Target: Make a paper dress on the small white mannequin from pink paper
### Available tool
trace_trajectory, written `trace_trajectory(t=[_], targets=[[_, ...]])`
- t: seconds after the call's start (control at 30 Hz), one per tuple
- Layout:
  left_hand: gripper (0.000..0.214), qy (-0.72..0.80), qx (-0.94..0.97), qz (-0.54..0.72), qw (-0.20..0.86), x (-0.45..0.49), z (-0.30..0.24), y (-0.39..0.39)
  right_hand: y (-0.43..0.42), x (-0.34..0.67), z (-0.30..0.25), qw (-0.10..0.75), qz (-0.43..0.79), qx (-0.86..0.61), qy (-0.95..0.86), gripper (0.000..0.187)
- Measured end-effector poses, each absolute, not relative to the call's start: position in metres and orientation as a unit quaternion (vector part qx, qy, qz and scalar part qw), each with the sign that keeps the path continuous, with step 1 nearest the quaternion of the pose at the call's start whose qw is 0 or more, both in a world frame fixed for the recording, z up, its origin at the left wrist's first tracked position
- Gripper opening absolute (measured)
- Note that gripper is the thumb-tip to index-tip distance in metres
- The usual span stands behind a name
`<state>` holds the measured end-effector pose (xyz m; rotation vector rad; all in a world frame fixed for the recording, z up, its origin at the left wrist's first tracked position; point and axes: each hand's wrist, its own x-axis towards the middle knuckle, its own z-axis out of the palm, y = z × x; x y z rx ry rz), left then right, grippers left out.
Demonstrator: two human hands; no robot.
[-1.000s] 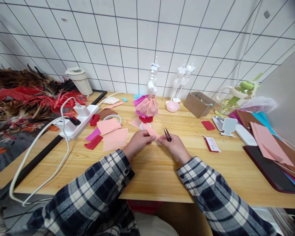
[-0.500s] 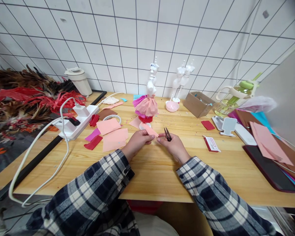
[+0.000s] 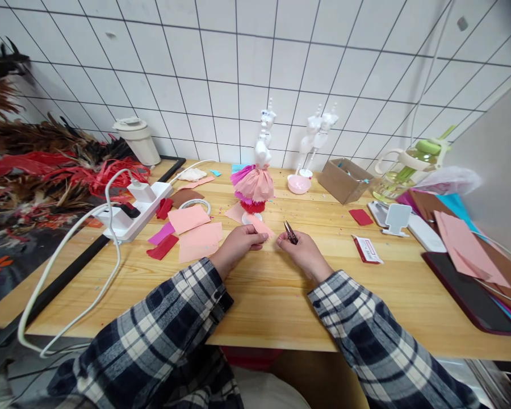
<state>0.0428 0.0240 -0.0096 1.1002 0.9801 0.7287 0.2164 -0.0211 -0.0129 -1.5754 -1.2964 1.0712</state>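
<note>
Pinched in my left hand [image 3: 241, 245] is a folded strip of pink crepe paper [image 3: 259, 225], its free end pointing right. My right hand [image 3: 300, 251] is closed around small thread snips [image 3: 290, 233], blades upward, a short gap from the paper's end. Just behind the paper stands a white doll mannequin [image 3: 262, 149] wearing a ruffled paper skirt [image 3: 255, 184] in pink, purple and red. Left of my left hand lie pink paper sheets [image 3: 200, 241], with a magenta piece [image 3: 162, 233] and a red piece [image 3: 163, 248] beside them.
Behind are a pink bowl [image 3: 298, 183], more mannequins [image 3: 319, 128] and a cardboard box [image 3: 344, 184]. On the left lie a power strip [image 3: 141, 210] with cables and a tape roll [image 3: 196, 204]. To the right are a phone stand [image 3: 396, 218], a bottle [image 3: 392, 184] and a dark tablet [image 3: 464, 292].
My right hand has drawn slightly right, off the paper's end, with the snips still in it. The left hand keeps the paper in nearly the same place.
</note>
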Motion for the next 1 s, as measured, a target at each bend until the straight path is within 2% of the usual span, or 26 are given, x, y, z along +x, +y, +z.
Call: trace_trajectory(t=[0.17,0.43,0.67,1.0], targets=[[0.035,0.431,0.517,0.314,0.669,0.043,-0.009,0.024,-0.022,0.216,-0.011,0.419,0.442,-0.618,-0.497,0.043],[0.035,0.454,0.612,0.282,0.583,0.046,-0.011,0.020,-0.021,0.211,-0.017,0.439,0.427,-0.611,-0.501,0.029],[0.041,0.337,0.575,0.283,0.690,0.042,0.000,0.020,-0.021,0.215,-0.013,0.443,0.416,-0.620,-0.496,0.026],[0.039,0.433,0.587,0.268,0.629,0.044,-0.012,0.021,-0.023,0.210,-0.012,0.429,0.432,-0.614,-0.502,0.028]])
